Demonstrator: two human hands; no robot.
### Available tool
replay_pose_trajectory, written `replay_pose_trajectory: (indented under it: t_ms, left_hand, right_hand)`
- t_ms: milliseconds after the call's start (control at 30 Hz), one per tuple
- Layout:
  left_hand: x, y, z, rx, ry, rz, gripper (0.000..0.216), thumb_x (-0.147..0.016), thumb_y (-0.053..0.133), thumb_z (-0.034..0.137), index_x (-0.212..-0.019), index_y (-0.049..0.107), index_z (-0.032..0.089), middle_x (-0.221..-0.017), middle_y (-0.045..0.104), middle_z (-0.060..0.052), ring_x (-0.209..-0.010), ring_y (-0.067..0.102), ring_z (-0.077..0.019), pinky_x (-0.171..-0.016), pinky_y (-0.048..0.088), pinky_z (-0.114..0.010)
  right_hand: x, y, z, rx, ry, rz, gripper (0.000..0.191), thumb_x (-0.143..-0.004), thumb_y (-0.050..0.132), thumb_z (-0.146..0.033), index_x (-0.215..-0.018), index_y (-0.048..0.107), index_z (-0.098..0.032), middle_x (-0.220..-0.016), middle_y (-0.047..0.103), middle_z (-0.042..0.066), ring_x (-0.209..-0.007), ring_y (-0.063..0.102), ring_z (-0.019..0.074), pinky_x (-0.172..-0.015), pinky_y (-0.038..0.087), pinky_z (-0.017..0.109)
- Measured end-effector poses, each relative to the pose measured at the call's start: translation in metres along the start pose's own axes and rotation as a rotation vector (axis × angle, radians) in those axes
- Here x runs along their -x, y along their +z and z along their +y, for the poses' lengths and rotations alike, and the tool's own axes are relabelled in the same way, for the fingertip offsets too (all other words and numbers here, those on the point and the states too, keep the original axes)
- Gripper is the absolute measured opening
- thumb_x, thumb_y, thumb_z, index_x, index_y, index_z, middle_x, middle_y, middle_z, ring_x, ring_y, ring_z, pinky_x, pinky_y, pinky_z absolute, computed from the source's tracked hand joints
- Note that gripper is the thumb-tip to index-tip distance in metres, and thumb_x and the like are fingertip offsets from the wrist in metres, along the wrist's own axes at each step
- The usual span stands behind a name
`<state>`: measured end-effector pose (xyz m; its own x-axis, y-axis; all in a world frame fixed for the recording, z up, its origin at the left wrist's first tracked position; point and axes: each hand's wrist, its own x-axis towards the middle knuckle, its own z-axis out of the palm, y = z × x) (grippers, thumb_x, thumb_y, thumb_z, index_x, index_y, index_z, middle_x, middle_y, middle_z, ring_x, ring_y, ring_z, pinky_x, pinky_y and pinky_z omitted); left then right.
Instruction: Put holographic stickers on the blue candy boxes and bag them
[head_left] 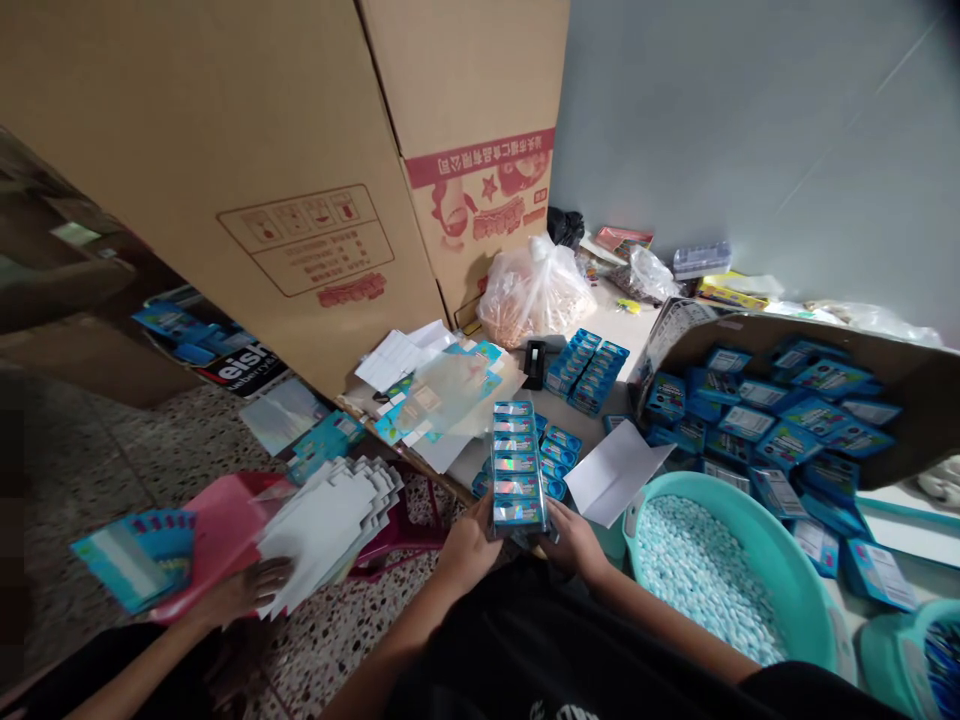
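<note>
Both my hands grip a stack of small blue boxes (516, 463) held in a long row in front of me. My left hand (466, 545) clasps its near left end, fingers wrapped round it. At the near right end my right hand (574, 538) closes on it. More small blue boxes (586, 370) lie in rows on the white table (628, 325) beyond. A folded white sheet (615, 472) lies just right of the stack.
A teal basin (780, 560) of pale pellets sits at my right, beside an open carton (892, 395) full of blue boxes. Large cardboard cartons (300, 150) stand at the back. At left, another person's hand (247, 590) rests on a fan of white flat cartons (330, 525).
</note>
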<state>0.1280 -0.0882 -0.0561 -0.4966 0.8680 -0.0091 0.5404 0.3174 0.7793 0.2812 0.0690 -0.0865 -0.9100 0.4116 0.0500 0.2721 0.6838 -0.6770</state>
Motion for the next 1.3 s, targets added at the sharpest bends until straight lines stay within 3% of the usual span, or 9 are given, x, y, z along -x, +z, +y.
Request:
replay_pose_trajectory:
  t_ms: [400, 633, 800, 900, 967, 1033, 1167, 1233, 1300]
  left_hand:
    - [-0.01, -0.016, -0.001, -0.23, -0.04, -0.076, 0.04, -0.082, 0.059, 0.026, -0.121, 0.06, 0.018, -0.111, 0.071, -0.013, -0.102, 0.068, -0.0307, -0.087, 0.053, -0.039]
    - [-0.003, -0.001, -0.02, -0.385, -0.068, -0.06, 0.038, -0.087, 0.054, 0.035, -0.12, 0.064, 0.018, -0.107, 0.073, -0.015, -0.088, 0.071, -0.0296, -0.075, 0.053, -0.035]
    - [-0.003, -0.005, -0.012, -0.353, -0.088, -0.074, 0.039, -0.091, 0.049, 0.04, -0.115, 0.067, 0.015, -0.099, 0.073, -0.018, -0.092, 0.07, -0.0325, -0.079, 0.051, -0.038]
    - [-0.003, -0.015, -0.008, -0.189, -0.128, -0.076, 0.054, -0.081, 0.064, 0.05, -0.124, 0.063, 0.018, -0.11, 0.071, -0.019, -0.102, 0.067, -0.036, -0.088, 0.05, -0.043]
    - [0.001, -0.022, -0.013, 0.054, -0.116, -0.045, 0.091, -0.057, 0.079, 0.065, -0.134, 0.055, 0.02, -0.127, 0.063, -0.02, -0.115, 0.061, -0.0395, -0.096, 0.047, -0.046]
    - [0.006, -0.026, -0.02, 0.382, -0.118, 0.068, 0.123, -0.044, 0.072, 0.083, -0.144, 0.042, 0.019, -0.143, 0.05, -0.022, -0.124, 0.054, -0.0405, -0.098, 0.047, -0.047]
    - [0.002, -0.031, -0.022, 0.668, -0.355, 0.29, 0.102, -0.073, 0.04, 0.087, -0.147, 0.035, 0.016, -0.151, 0.04, -0.02, -0.134, 0.047, -0.0344, -0.106, 0.042, -0.046]
    - [-0.01, -0.03, -0.012, 0.605, -0.479, 0.211, 0.084, -0.079, 0.05, 0.075, -0.139, 0.048, 0.016, -0.146, 0.048, -0.018, -0.138, 0.041, -0.0327, -0.114, 0.032, -0.045]
    - [-0.023, -0.027, -0.002, 0.587, -0.52, 0.091, 0.073, -0.078, 0.06, 0.066, -0.133, 0.054, 0.018, -0.142, 0.053, -0.015, -0.137, 0.043, -0.0318, -0.114, 0.032, -0.043]
  right_hand:
    - [0.002, 0.011, 0.005, -0.061, -0.043, 0.079, 0.066, -0.073, 0.057, -0.016, -0.138, 0.053, -0.018, -0.138, 0.057, 0.015, -0.122, 0.06, 0.0289, -0.1, 0.051, 0.041]
    - [0.004, 0.012, 0.0, -0.12, 0.022, 0.122, 0.05, -0.081, 0.056, -0.021, -0.13, 0.062, -0.022, -0.129, 0.065, 0.012, -0.117, 0.063, 0.028, -0.098, 0.053, 0.041]
    - [-0.001, 0.005, -0.007, -0.181, 0.059, 0.093, 0.049, -0.082, 0.055, -0.018, -0.13, 0.062, -0.022, -0.13, 0.063, 0.013, -0.118, 0.061, 0.0278, -0.101, 0.049, 0.044]
    - [0.002, -0.008, 0.003, -0.271, 0.137, 0.044, 0.076, -0.072, 0.072, -0.025, -0.143, 0.046, -0.02, -0.143, 0.049, 0.018, -0.129, 0.051, 0.0328, -0.107, 0.041, 0.051]
    - [0.006, -0.025, 0.017, -0.402, 0.197, 0.022, 0.117, -0.053, 0.089, -0.038, -0.152, 0.028, -0.018, -0.151, 0.037, 0.023, -0.133, 0.045, 0.0387, -0.108, 0.037, 0.056]
    - [0.004, -0.045, 0.029, -0.592, 0.253, -0.001, 0.144, -0.036, 0.094, -0.051, -0.154, 0.019, -0.017, -0.152, 0.032, 0.026, -0.132, 0.045, 0.0414, -0.108, 0.036, 0.058]
    - [-0.028, -0.074, 0.015, -1.021, 0.516, 0.033, 0.106, -0.06, 0.065, -0.083, -0.142, 0.042, -0.018, -0.139, 0.051, 0.022, -0.123, 0.056, 0.0333, -0.106, 0.041, 0.051]
    - [-0.053, -0.071, -0.013, -1.122, 0.717, 0.054, 0.088, -0.07, 0.052, -0.085, -0.129, 0.055, -0.019, -0.125, 0.063, 0.018, -0.114, 0.062, 0.0302, -0.102, 0.045, 0.048]
    - [-0.074, -0.058, -0.044, -1.084, 0.769, 0.029, 0.07, -0.074, 0.058, -0.076, -0.115, 0.063, -0.02, -0.111, 0.07, 0.012, -0.108, 0.065, 0.0292, -0.098, 0.049, 0.046]
